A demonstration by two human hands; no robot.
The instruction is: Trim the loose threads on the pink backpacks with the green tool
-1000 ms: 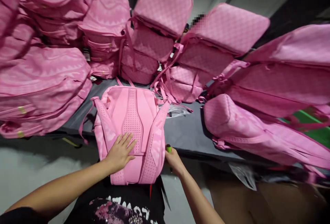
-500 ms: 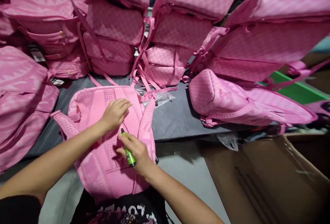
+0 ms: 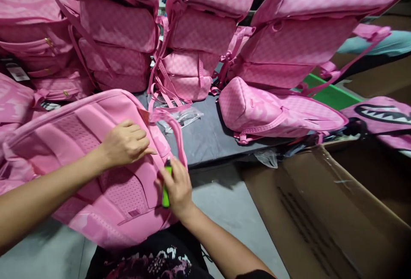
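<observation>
Fingers of a worker's right hand [image 3: 179, 184] close around a slim green tool [image 3: 166, 189], its narrow end pointing away from the body, at the edge of a pink backpack [image 3: 125, 191]. The left hand [image 3: 125, 144] rests knuckles up on the padded back panel, fingers curled; from where I stand, I cannot tell whether they pinch any fabric. The bag lies tilted, panel facing up, between the grey worktop [image 3: 208, 144] and the worker's black shirt [image 3: 144, 257]. Handling it well, I would judge, calls for firm, flat pressure from the left hand so the slanting bag does not slide, and for keeping the tool's tip clear of the cloth and the pink strap [image 3: 177, 135] looping just beyond the right hand. Farther out, a clear plastic wrapper [image 3: 189, 117] lies on the worktop, near a pink bag on its side [image 3: 266, 107]. Boxy checked bags [image 3: 201, 30] stand behind, and a cardboard box [image 3: 316, 202] sits to the right.
</observation>
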